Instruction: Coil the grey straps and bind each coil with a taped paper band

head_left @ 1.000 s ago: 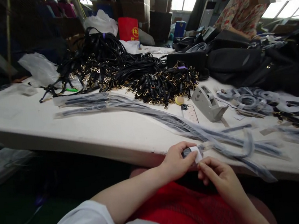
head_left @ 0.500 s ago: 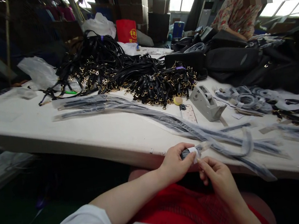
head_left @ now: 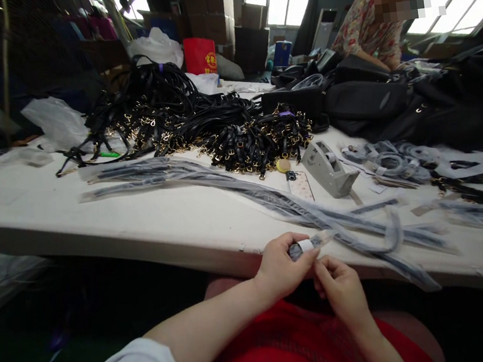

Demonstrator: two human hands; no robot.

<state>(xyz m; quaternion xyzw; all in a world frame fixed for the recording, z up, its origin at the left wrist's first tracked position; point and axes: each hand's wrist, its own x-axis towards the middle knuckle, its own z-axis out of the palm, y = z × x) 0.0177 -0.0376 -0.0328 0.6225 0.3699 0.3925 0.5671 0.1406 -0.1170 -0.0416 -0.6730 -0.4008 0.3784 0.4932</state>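
My left hand (head_left: pixel 281 267) is closed around a coiled strap in clear plastic (head_left: pixel 295 251), just over the table's front edge. A white paper band (head_left: pixel 305 246) goes around the coil, and a clear plastic end sticks out to the right. Close beside it, my right hand (head_left: pixel 341 286) is pinched, thumb and fingers together by my left thumb. What lies between those fingertips is hidden. Beyond both hands, long plastic-sleeved straps (head_left: pixel 269 192) run diagonally across the white table (head_left: pixel 175 218).
A grey tape dispenser (head_left: pixel 331 173) stands behind the straps, beside a phone (head_left: pixel 300 186) and a yellow round item (head_left: pixel 283 166). Black straps with gold buckles (head_left: pixel 237 146) are heaped further back. Coiled straps (head_left: pixel 391 162) and black bags (head_left: pixel 363 98) lie right. A person (head_left: pixel 366 30) leans there.
My right hand has shifted slightly down and left, under my left thumb. The white band now shows wrapped flatter around the coil. The camera view has shifted slightly.
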